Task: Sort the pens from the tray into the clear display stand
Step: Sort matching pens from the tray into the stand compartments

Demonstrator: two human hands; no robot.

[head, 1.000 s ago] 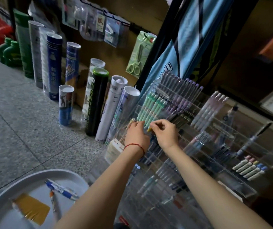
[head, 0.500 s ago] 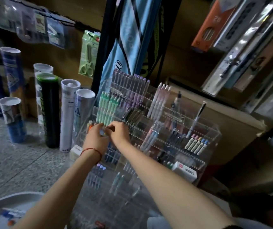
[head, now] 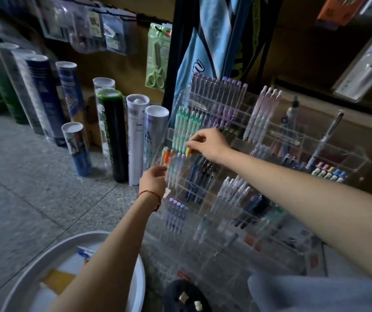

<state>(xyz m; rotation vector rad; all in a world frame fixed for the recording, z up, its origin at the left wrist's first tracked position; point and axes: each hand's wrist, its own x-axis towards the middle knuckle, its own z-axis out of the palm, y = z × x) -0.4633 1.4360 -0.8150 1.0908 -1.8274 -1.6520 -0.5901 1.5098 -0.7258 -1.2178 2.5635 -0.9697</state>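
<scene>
The fingers of the right hand are narrowed to a pinch on the top end of a yellow pen, at the left side of the clear display stand, just under its row of mint-green pens. The pen's lower part is hidden among the stand's pockets, so I cannot tell how far in it sits.

A pen like this should be light and stiff, with a smooth plastic barrel that may slip if held loosely. A thumb-and-forefinger pinch near the cap end, as here, looks the sensible hold, since it leaves the tip free to find its slot. The stand's thin acrylic walls probably scratch or shift easily, so little force is wanted.

The right forearm reaches across the front of the stand from its right, wrist bent, knuckles up. The left hand is at the stand's left edge, just below the orange pens, fingers curled towards the acrylic; whether they hold anything I cannot tell. Its forearm passes over the white tray, which is in front of the stand to its left, with a few pens in it.
</scene>
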